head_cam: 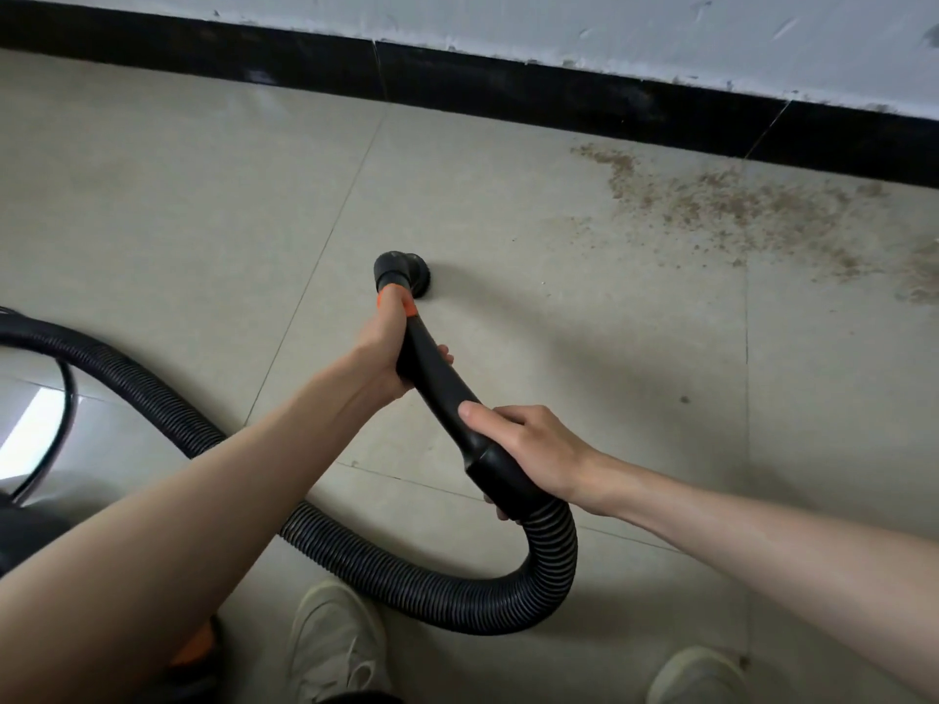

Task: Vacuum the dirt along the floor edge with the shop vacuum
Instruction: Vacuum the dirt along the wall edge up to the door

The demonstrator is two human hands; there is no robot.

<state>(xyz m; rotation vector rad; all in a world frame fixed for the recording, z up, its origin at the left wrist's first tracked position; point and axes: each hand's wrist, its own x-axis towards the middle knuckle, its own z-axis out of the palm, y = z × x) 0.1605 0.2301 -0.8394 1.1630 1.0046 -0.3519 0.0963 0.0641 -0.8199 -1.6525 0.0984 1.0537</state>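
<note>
A black vacuum wand with an orange ring ends in a round brush nozzle that rests on the beige tiled floor. My left hand grips the wand just behind the orange ring. My right hand grips the wand's lower end where the ribbed black hose joins it. Brown dirt lies scattered on the floor at the right, beside the black baseboard, well to the right of the nozzle.
The hose loops back to the left toward the shop vacuum body at the lower left, with a thin black cord near it. My two light shoes stand at the bottom. A white wall rises above the baseboard.
</note>
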